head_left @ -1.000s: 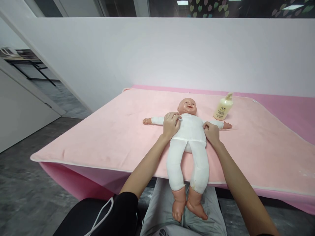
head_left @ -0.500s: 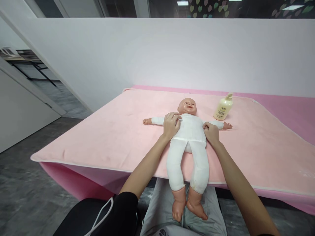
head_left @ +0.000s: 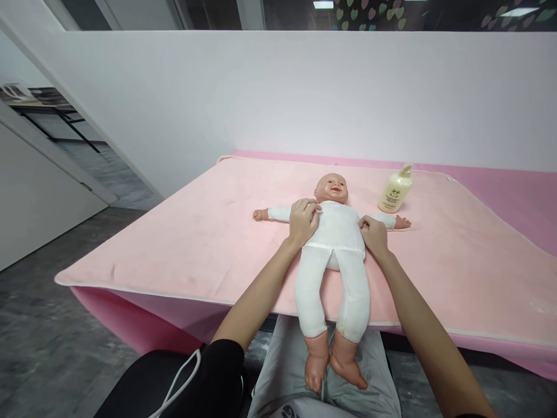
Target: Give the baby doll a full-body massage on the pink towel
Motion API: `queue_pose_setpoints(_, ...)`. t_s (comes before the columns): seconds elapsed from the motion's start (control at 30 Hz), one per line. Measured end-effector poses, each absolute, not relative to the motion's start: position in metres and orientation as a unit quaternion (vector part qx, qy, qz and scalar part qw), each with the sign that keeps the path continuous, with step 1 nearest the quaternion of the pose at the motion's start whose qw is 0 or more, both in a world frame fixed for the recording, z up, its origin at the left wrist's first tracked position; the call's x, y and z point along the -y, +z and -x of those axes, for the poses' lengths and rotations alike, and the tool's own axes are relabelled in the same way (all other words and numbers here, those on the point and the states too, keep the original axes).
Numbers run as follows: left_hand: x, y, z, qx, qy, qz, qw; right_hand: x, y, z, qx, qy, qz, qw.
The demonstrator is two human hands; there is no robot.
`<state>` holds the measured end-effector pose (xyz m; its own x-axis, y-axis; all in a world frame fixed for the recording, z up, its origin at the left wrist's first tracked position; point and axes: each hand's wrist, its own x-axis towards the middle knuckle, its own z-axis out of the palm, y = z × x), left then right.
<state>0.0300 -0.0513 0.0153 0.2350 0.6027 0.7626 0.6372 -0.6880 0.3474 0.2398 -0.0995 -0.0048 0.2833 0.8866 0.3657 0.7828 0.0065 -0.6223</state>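
Note:
A baby doll [head_left: 334,229] with a white cloth body lies on its back, its head away from me and its arms spread. Its feet hang past the near edge, above my lap. My left hand [head_left: 304,222] is curled over the doll's shoulder on the left, fingertips on the upper chest; the thumb is hidden. At the other side, my right hand [head_left: 374,235] is closed against the doll's side just below the arm, fingers bent in. A pale yellow pump bottle [head_left: 394,190] stands just beyond the doll's arm on the right.
A pale pink blanket [head_left: 183,232] covers the table, over a darker pink cover [head_left: 513,203]. Behind rises a white wall [head_left: 278,93] with a window above. A black chair seat [head_left: 134,386] and a white cable [head_left: 180,377] are at lower left.

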Motion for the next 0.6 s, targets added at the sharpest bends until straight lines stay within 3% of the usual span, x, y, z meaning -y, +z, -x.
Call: queue_pose_setpoints(0.6, 0.0508, 0.015, -0.0296, 0.392, -0.476, 0.787, 0.016, 0.1, -0.004, -0.2394, 0.591, 0.069, 0.705, 0.386)
